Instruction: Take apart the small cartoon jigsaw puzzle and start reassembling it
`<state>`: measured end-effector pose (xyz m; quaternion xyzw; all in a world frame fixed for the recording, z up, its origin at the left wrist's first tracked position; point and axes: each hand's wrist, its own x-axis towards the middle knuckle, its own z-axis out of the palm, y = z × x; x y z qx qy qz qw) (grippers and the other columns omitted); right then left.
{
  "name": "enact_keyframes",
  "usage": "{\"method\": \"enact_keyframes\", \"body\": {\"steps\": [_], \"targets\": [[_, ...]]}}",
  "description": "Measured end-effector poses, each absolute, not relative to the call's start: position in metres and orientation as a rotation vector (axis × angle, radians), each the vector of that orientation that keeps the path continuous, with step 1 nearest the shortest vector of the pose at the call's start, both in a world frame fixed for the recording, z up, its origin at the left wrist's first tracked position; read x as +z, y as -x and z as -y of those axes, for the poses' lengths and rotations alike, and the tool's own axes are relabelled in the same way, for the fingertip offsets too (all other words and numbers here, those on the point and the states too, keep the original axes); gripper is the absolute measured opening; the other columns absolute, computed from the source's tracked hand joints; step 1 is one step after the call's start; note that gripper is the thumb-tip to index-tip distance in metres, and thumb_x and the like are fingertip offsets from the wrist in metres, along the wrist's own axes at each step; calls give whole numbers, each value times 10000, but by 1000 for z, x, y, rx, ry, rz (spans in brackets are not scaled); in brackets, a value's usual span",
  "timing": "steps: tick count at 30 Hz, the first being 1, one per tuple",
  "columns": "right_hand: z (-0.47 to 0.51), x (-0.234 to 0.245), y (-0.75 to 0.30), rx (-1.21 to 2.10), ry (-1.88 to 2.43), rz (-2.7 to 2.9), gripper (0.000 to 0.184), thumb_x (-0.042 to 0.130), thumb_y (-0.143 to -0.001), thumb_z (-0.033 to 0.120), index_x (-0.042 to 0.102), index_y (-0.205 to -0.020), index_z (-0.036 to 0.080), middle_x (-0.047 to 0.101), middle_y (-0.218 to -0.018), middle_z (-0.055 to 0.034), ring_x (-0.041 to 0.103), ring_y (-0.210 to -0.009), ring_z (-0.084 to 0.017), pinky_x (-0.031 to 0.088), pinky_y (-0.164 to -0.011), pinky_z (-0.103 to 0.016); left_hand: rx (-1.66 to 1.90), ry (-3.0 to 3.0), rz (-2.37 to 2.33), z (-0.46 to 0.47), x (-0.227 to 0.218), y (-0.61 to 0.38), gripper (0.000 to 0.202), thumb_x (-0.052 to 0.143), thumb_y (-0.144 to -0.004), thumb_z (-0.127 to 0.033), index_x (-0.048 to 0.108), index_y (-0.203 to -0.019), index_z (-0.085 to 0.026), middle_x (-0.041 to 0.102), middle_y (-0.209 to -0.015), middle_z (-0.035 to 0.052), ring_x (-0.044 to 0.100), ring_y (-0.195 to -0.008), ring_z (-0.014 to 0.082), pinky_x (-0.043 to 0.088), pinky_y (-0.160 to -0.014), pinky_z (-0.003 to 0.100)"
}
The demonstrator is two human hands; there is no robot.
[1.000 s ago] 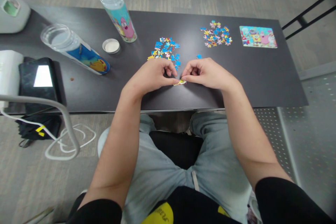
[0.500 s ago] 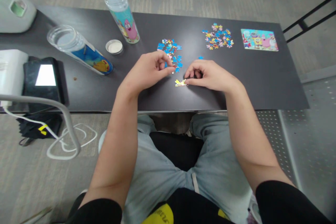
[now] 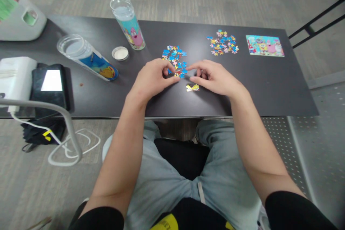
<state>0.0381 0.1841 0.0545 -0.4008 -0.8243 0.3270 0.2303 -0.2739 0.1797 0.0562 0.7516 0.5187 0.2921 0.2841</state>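
Note:
My left hand (image 3: pixel 153 79) is curled, thumb and forefinger pinched on a small puzzle piece at the near edge of a loose pile of blue and yellow puzzle pieces (image 3: pixel 174 54). My right hand (image 3: pixel 215 77) rests on the black table (image 3: pixel 269 86) just right of that pile, its forefinger and thumb apart and pointing at the pile, holding nothing. A small joined yellow puzzle bit (image 3: pixel 192 87) lies free on the table just below my right thumb.
A second pile of pieces (image 3: pixel 222 42) and a finished cartoon puzzle picture (image 3: pixel 265 45) lie at the far right. An upright clear tube (image 3: pixel 129 25), a tube on its side (image 3: pixel 87 57), a round lid (image 3: pixel 120 53), a dark device with a lit screen (image 3: pixel 51 81) and a white box (image 3: pixel 14 75) are on the left.
Both hands have left the yellow joined bit on the table and moved up to the near pile. My right hand has let go of it; my left now pinches at the pile.

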Motion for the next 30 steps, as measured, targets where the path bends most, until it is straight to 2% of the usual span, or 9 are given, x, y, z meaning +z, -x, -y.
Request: {"method": "enact_keyframes", "body": {"steps": [2, 7, 13, 21, 30], "targets": [[-183, 52, -30, 828, 1076, 2322, 523, 809, -1174, 674, 921, -1552, 330, 756, -1154, -70, 647, -868, -281, 606, -911, -505, 769, -2013, -1409, -181, 53, 270, 218, 1051, -884, -418, 889, -982, -309, 761, -947, -3, 643, -878, 233, 453, -807, 431], [-185, 45, -22, 722, 1108, 2392, 466, 803, -1218, 634, 969, -1526, 326, 714, -1185, -83, 691, -986, -318, 619, -985, -484, 734, -1987, -1443, -185, 49, 279, 241, 1061, -845, -447, 924, -989, -311, 776, -942, 4, 642, -847, 226, 454, -808, 429], [-190, 43, -26, 720, 1120, 2386, 562, 821, -1209, 592, 887, -1690, 309, 748, -1168, -91, 694, -954, -330, 642, -1007, -526, 606, -1950, -1317, -181, 62, 290, 251, 982, -899, -445, 971, -1102, -298, 767, -931, -8, 597, -797, 189, 466, -796, 401], [-194, 37, -32, 854, 1086, 2237, 375, 890, -1099, 500, 886, -1395, 271, 801, -1061, -36, 617, -766, -224, 605, -832, -425, 617, -1957, -1328, -181, 61, 290, 264, 1012, -871, -429, 946, -1084, -286, 817, -998, 11, 618, -823, 201, 503, -837, 409], [-194, 36, -27, 819, 1049, 2226, 273, 898, -1100, 404, 876, -1335, 268, 804, -1085, -42, 624, -775, -221, 580, -843, -424, 635, -1880, -1240, -179, 60, 287, 191, 978, -892, -395, 866, -986, -273, 858, -965, 10, 631, -783, 196, 502, -779, 393]]}}
